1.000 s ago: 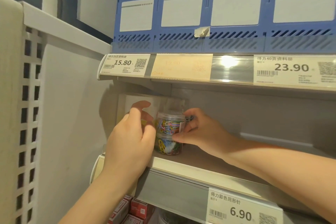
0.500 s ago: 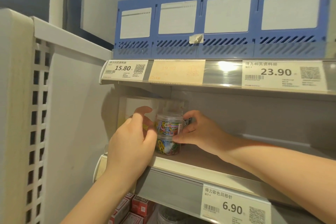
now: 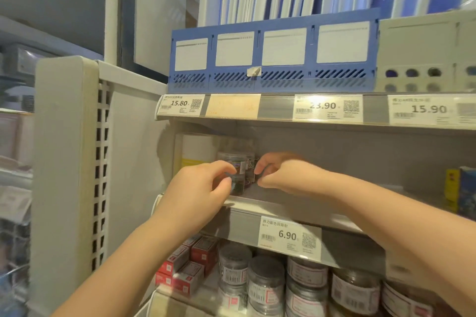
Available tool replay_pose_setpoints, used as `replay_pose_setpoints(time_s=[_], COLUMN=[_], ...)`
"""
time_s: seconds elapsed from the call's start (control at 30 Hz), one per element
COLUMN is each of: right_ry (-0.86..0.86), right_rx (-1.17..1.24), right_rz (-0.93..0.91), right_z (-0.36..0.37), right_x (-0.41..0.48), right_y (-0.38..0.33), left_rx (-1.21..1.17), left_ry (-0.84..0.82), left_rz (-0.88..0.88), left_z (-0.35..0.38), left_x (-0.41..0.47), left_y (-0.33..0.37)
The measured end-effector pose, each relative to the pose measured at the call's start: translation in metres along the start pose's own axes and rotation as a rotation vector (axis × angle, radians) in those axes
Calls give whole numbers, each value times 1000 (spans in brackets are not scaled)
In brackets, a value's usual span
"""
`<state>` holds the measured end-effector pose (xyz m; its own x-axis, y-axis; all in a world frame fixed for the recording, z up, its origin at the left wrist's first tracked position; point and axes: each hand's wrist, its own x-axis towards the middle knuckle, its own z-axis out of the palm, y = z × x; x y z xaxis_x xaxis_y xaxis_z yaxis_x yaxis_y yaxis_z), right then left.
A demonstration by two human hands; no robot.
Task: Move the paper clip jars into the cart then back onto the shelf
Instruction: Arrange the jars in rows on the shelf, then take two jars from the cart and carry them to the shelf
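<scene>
Two clear paper clip jars are stacked at the left end of the middle shelf; the upper jar sits on the lower jar. My left hand pinches the stack from the left, with finger and thumb at the seam between the jars. From the right, my right hand is curled against the stack, its fingertips on the label side; it is blurred. The hands hide much of both jars. No cart is in view.
A white box stands behind the jars. The shelf below holds several labelled jars and red boxes. A blue file organiser sits above. Small boxes stand at the right. A white perforated panel bounds the left.
The view has pulled back and shifted right, showing the lower shelf. Both hands stay at the stacked jars, with the fingers curled in tighter than before.
</scene>
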<state>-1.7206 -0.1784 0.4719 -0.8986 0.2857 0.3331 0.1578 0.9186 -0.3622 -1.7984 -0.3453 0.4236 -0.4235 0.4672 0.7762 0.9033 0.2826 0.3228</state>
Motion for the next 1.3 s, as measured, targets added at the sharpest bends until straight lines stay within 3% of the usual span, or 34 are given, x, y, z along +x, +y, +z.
replay_pose_setpoints(time_s=[0.17,0.4,0.7,0.97,1.3], right_ry=[135,317,498,584,726], right_rx=[-42,-36,-159,-229,-257], right_rz=[-89,48,343,697,997], right_z=[1,-2,15,25,29], right_x=[-69,-183,-377,-565,-789], right_y=[-8,-30,-95,-180,-274], left_rx=[4,-84,-375,-723,-917], left_ry=[-19,-117,-277,-453,-680], left_rz=[25,169,458,579,784], left_z=[-7,-22,-61,-113,-190], left_x=[-30,-74,-188,-325,-475], left_y=[32,97,185,276,410])
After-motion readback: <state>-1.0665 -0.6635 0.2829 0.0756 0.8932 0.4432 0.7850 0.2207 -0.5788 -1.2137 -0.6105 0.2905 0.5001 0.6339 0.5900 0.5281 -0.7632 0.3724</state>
